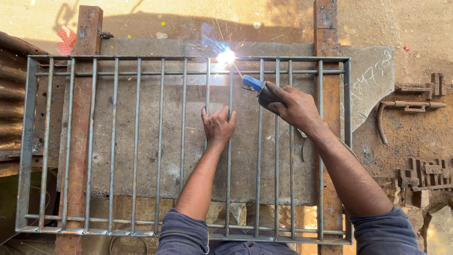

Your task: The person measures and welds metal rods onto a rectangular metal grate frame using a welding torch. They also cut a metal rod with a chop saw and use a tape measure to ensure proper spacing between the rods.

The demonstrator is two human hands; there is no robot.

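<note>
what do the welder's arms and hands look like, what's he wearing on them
Both hands, left hand and right hand, are bare: no gloves, rings or watch visible. The forearms are bare too. Dark blue-grey sleeves are pushed up and bunched around the elbows on both arms.

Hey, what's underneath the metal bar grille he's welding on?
Under the grille lies a flat grey steel plate, resting across two rusty upright beams. The left hand and right hand cover parts of the plate; what supports the beams is hidden.
</note>
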